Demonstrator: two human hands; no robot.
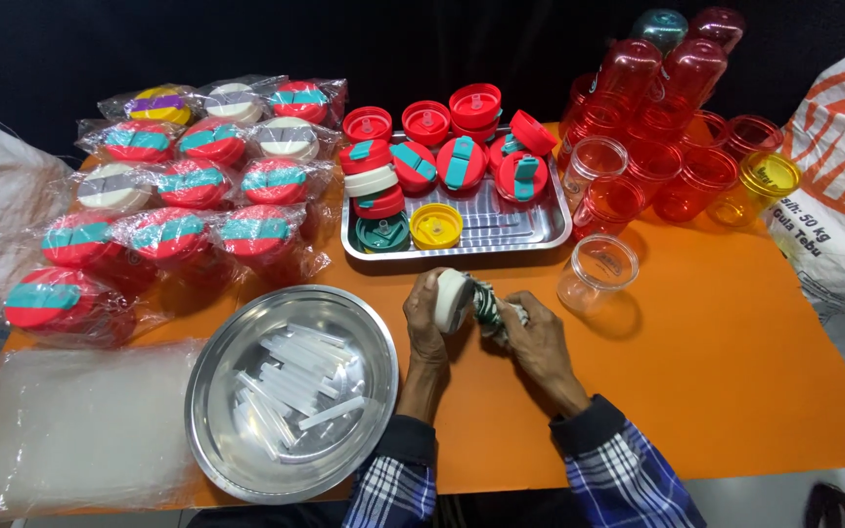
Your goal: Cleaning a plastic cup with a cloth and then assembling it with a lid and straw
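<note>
Left hand (424, 323) clasping white round plastic lid (450, 298), right hand (538, 337) pinching green-patterned cloth (490, 308) against it; bagged lidded cups (163, 196) done, rectangular steel tray of loose lids (552, 233) and bare red plastic cups (652, 147) left.

Scene brightly and evenly lit from above, white glare thrown on the round steel bowl (290, 391), soft short shadows cast beside it on the orange surface (716, 372), backdrop beyond left black, edges slightly bowed, focus sharp.

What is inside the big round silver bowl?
The round silver bowl holds a loose pile of short white sticks, maybe straws. They cover the middle of the bottom, so anything lying under them cannot be seen. The rest of the bowl is bare shiny metal.
</note>
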